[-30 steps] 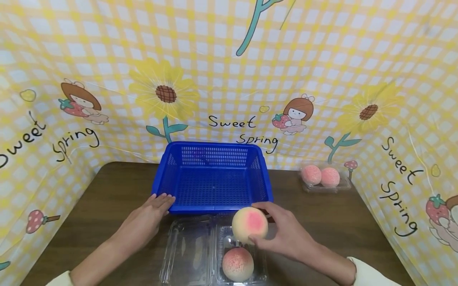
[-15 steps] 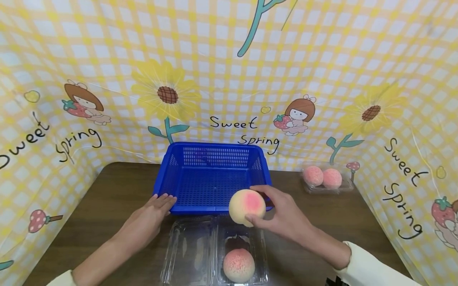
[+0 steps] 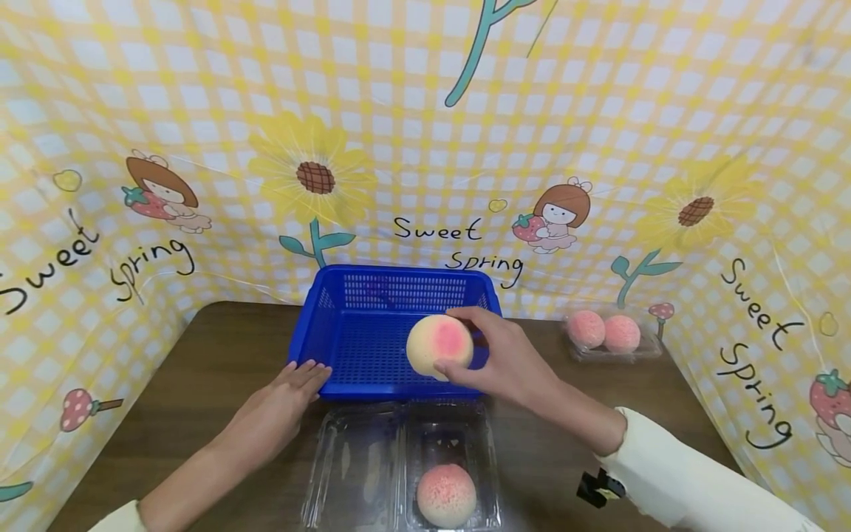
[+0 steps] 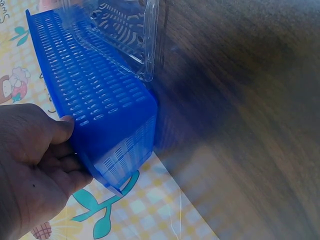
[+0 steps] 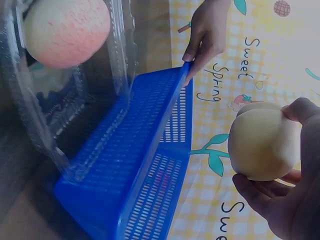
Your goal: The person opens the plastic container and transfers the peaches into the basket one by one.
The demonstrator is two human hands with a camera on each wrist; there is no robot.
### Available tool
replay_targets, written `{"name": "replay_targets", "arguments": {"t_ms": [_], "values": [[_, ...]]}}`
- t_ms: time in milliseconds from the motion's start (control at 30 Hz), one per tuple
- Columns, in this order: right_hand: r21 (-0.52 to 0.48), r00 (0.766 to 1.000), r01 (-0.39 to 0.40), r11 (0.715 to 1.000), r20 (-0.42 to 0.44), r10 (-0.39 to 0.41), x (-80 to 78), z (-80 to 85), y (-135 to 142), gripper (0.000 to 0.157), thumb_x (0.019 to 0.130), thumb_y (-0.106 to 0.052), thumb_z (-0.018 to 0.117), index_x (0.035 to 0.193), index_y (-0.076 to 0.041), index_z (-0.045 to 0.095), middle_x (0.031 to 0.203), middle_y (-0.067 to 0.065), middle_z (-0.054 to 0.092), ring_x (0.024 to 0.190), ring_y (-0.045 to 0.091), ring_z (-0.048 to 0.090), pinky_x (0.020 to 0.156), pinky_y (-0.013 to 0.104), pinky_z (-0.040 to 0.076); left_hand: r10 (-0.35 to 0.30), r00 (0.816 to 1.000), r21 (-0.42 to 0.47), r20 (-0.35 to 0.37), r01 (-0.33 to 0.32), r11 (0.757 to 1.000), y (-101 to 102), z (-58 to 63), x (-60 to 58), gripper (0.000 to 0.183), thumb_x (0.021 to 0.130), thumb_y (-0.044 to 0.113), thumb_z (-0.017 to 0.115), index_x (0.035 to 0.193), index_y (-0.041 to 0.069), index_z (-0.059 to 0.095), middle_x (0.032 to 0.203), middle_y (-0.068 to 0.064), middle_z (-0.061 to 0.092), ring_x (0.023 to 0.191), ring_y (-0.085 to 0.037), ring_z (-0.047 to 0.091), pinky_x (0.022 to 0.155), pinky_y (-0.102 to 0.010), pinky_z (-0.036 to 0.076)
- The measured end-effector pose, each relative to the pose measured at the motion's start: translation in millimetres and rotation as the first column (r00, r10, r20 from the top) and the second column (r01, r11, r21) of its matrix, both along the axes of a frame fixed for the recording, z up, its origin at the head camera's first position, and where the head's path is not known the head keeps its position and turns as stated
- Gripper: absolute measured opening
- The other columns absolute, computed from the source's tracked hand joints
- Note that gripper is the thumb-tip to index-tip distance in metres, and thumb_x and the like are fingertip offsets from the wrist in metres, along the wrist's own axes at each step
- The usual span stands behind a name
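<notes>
In the head view my right hand (image 3: pixel 501 358) holds a cream peach (image 3: pixel 425 346) with a pink blush, thumb on its near side and fingers round the far side. The peach is over the near right part of a blue plastic basket (image 3: pixel 309 314). My left hand (image 3: pixel 286 399) grips the basket's near left corner; in the left wrist view its thumb (image 4: pixel 62 129) lies on the outer wall and the fingers curl over the rim. Before the basket lies an opened clear clamshell box (image 3: pixel 355 469). One pink and cream peach (image 3: pixel 447 496) sits in its right half.
A second clear box (image 3: pixel 648 347) with two pink peaches (image 3: pixel 603 332) stands at the back right of the dark wooden table (image 3: pixel 219 347). A yellow checked cloth (image 3: pixel 425 148) hangs behind and at both sides. A black device (image 3: pixel 600 488) is by the right sleeve.
My right hand has lifted the cream peach up and away from above the clear box, forward and slightly left to over the basket. My left hand keeps its grip on the basket corner.
</notes>
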State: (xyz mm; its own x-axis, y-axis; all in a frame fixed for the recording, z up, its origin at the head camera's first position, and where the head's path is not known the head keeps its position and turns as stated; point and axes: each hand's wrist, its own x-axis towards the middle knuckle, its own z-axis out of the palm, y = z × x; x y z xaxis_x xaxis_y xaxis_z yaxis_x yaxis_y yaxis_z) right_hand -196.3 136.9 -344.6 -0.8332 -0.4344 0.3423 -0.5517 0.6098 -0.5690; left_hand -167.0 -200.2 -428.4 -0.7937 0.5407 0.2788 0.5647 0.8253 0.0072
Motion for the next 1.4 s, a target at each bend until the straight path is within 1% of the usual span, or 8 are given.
{"name": "replay_targets", "arguments": {"t_ms": [133,367,433,667,867,1067,1200,1400], "values": [[0.02,1.0,0.003,1.0,-0.001,-0.003,-11.1,2.9,-7.3,0.063,0.076,-0.047,0.077,0.129,-0.021,0.054,0.121,-0.006,0.061,0.097,0.005,0.063,0.08,0.021,0.056,-0.002,1.0,-0.002,-0.01,0.002,1.0,-0.8,-0.9,-0.2,0.042,0.085,-0.004,0.062,0.127,-0.003,0.059,0.128,-0.018,0.062,0.123,-0.033,0.056,0.108,-0.047,0.041],[0.039,0.999,0.032,0.999,0.03,-0.033,-30.9,5.5,-21.4,0.062,0.077,-0.051,0.074,0.127,-0.022,0.054,0.118,-0.008,0.061,0.096,0.007,0.062,0.078,0.029,0.058,0.003,1.0,0.018,-0.007,-0.003,1.0,-0.6,-0.7,0.2,0.041,0.087,-0.003,0.062,0.127,-0.003,0.059,0.129,-0.018,0.062,0.123,-0.033,0.056,0.108,-0.046,0.041],[0.042,0.999,0.038,0.998,0.033,-0.04,-36.0,5.3,-25.5,0.062,0.077,-0.052,0.074,0.128,-0.022,0.054,0.117,-0.007,0.061,0.096,0.007,0.062,0.077,0.028,0.058,0.0,1.0,0.016,-0.009,0.0,1.0,-0.4,-0.9,0.1,0.041,0.086,-0.004,0.062,0.127,-0.003,0.059,0.128,-0.018,0.062,0.123,-0.033,0.056,0.108,-0.047,0.041],[0.081,1.0,0.03,0.996,0.0,-0.03,-56.4,3.4,-39.8,0.064,0.078,-0.051,0.073,0.13,-0.022,0.051,0.118,-0.006,0.061,0.094,0.006,0.061,0.073,0.023,0.056,0.006,1.0,0.013,0.025,-0.006,1.0,1.1,-1.0,-0.8,0.041,0.086,-0.006,0.061,0.127,-0.003,0.059,0.129,-0.019,0.061,0.124,-0.034,0.055,0.109,-0.047,0.04],[0.128,0.999,0.02,0.992,-0.033,-0.016,-79.5,1.4,-51.7,0.066,0.08,-0.053,0.07,0.132,-0.019,0.051,0.119,-0.002,0.061,0.097,0.01,0.059,0.074,0.027,0.055,0.008,1.0,-0.005,0.022,-0.008,1.0,0.6,0.3,-0.2,0.043,0.085,-0.008,0.061,0.128,-0.003,0.058,0.13,-0.019,0.06,0.125,-0.034,0.055,0.109,-0.047,0.039],[0.174,0.999,0.011,0.985,-0.048,-0.003,-103.1,-1.0,-63.2,0.064,0.08,-0.051,0.07,0.131,-0.016,0.052,0.122,0.0,0.06,0.105,0.013,0.058,0.081,0.031,0.054,0.002,1.0,-0.001,0.005,-0.002,1.0,-0.9,-1.0,0.6,0.042,0.085,-0.007,0.061,0.128,-0.004,0.058,0.129,-0.019,0.061,0.124,-0.033,0.055,0.109,-0.046,0.04],[0.206,0.999,-0.01,0.978,-0.032,0.017,-115.9,-2.0,-70.6,0.067,0.08,-0.051,0.07,0.133,-0.015,0.051,0.124,0.001,0.06,0.105,0.013,0.058,0.083,0.03,0.053,0.004,1.0,-0.008,0.014,-0.004,1.0,-1.6,-1.7,1.1,0.045,0.083,-0.009,0.062,0.128,-0.004,0.058,0.129,-0.019,0.061,0.124,-0.033,0.055,0.109,-0.046,0.04],[0.208,0.995,-0.094,0.974,0.001,0.096,-137.2,-5.3,-83.0,0.064,0.078,-0.05,0.072,0.127,-0.015,0.052,0.115,-0.001,0.061,0.094,0.011,0.058,0.076,0.027,0.053,0.017,0.999,-0.015,0.035,-0.017,1.0,-0.2,0.2,0.1,0.046,0.083,-0.009,0.063,0.129,-0.003,0.058,0.131,-0.018,0.06,0.126,-0.034,0.053,0.11,-0.047,0.039]]}}
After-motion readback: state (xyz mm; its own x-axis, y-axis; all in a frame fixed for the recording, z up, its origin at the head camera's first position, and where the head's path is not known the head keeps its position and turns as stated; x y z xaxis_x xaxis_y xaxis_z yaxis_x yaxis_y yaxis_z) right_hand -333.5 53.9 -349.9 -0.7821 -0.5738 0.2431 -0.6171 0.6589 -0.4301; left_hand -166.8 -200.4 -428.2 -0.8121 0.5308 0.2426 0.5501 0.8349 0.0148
